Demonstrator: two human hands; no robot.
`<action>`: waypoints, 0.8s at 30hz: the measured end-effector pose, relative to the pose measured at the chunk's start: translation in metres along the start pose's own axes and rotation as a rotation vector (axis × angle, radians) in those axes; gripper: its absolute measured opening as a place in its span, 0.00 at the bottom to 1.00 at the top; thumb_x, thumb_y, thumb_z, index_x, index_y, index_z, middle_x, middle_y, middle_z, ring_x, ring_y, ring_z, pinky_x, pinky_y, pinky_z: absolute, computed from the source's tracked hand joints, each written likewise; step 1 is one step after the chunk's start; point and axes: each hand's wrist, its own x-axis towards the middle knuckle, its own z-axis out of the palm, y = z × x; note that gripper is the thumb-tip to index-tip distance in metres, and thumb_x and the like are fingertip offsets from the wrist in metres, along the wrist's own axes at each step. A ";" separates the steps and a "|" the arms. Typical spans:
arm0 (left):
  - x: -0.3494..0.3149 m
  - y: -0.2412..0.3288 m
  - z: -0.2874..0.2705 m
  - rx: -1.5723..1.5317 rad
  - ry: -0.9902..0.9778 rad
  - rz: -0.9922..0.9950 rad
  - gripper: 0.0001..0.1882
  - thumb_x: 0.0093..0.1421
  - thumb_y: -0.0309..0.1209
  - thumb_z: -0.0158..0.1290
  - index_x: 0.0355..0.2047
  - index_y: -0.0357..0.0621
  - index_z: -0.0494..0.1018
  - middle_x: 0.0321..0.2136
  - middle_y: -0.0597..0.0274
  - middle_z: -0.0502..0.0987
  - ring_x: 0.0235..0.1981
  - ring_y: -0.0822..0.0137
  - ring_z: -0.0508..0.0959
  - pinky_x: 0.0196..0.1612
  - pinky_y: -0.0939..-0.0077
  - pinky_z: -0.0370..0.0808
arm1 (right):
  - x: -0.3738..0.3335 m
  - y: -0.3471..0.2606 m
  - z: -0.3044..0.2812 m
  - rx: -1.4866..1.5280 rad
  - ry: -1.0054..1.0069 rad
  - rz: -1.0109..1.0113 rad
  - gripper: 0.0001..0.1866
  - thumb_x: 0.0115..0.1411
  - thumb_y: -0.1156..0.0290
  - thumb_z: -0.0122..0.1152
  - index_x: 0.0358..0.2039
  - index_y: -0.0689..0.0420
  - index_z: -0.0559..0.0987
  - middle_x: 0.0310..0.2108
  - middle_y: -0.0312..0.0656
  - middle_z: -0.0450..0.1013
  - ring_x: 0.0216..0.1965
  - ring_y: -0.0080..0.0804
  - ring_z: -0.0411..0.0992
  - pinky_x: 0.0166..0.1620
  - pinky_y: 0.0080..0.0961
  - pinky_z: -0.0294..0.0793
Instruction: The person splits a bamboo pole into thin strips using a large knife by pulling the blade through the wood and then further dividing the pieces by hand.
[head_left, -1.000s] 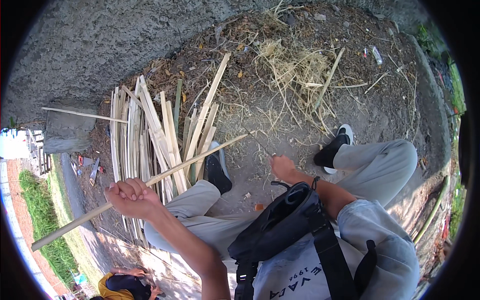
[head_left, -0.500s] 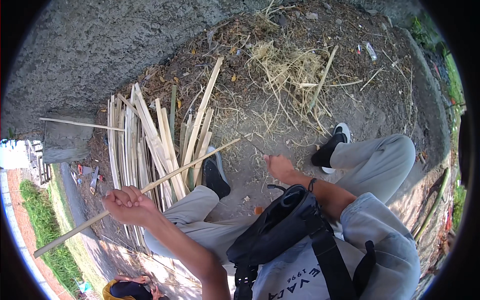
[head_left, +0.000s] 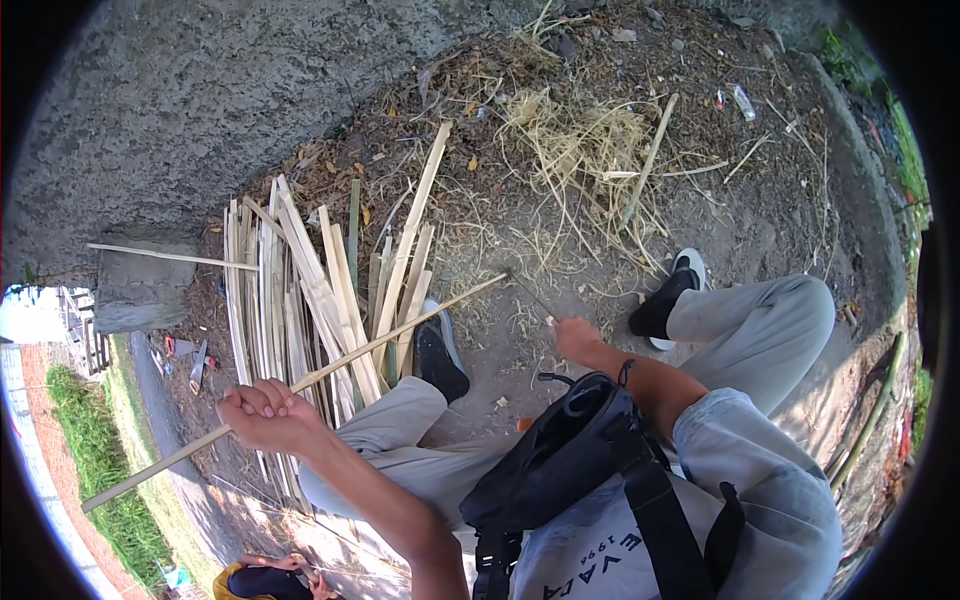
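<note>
My left hand (head_left: 265,415) is closed around a long, thin bamboo strip (head_left: 400,332), which slants from the lower left up to the middle. Past the strip's upper end, my right hand (head_left: 577,341) is closed on a slender knife (head_left: 535,301) with a dark, narrow blade. The blade's tip lies close to the strip's end; whether they touch I cannot tell. Its handle is mostly hidden in my fist. Beyond my left hand lies a pile of split bamboo strips (head_left: 315,275), some of them close to my shoe (head_left: 440,355).
A heap of pale shavings (head_left: 570,140) lies on the dirt ahead. The rough grey wall (head_left: 220,110) rises at the far left, near a concrete block (head_left: 145,290). A saw-like tool (head_left: 198,367) lies at left. Another person (head_left: 275,578) sits at lower left. A black bag (head_left: 550,450) hangs on my front.
My right hand and the knife have shifted slightly to the right. The bamboo strip's upper end has moved a little to the right too. The whole view has shifted slightly.
</note>
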 end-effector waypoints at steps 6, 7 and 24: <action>-0.002 0.002 0.000 0.028 0.039 0.005 0.18 0.60 0.28 0.41 0.13 0.52 0.52 0.07 0.72 0.51 0.07 0.80 0.49 0.08 0.83 0.46 | -0.013 -0.034 -0.011 0.027 0.028 0.011 0.24 0.65 0.54 0.42 0.35 0.61 0.80 0.35 0.58 0.76 0.39 0.57 0.75 0.44 0.48 0.75; 0.000 0.002 -0.001 0.023 0.063 0.010 0.18 0.60 0.29 0.42 0.13 0.52 0.54 0.07 0.73 0.51 0.06 0.80 0.48 0.08 0.84 0.45 | -0.016 -0.043 -0.013 0.051 0.027 -0.028 0.24 0.65 0.54 0.42 0.35 0.61 0.80 0.36 0.58 0.76 0.39 0.57 0.75 0.44 0.48 0.75; 0.000 0.004 -0.002 0.017 0.019 -0.014 0.19 0.60 0.29 0.42 0.13 0.52 0.52 0.07 0.71 0.52 0.07 0.78 0.50 0.08 0.83 0.48 | 0.001 -0.004 0.005 -0.002 0.007 -0.016 0.25 0.65 0.53 0.42 0.36 0.63 0.79 0.35 0.61 0.74 0.41 0.60 0.74 0.44 0.51 0.74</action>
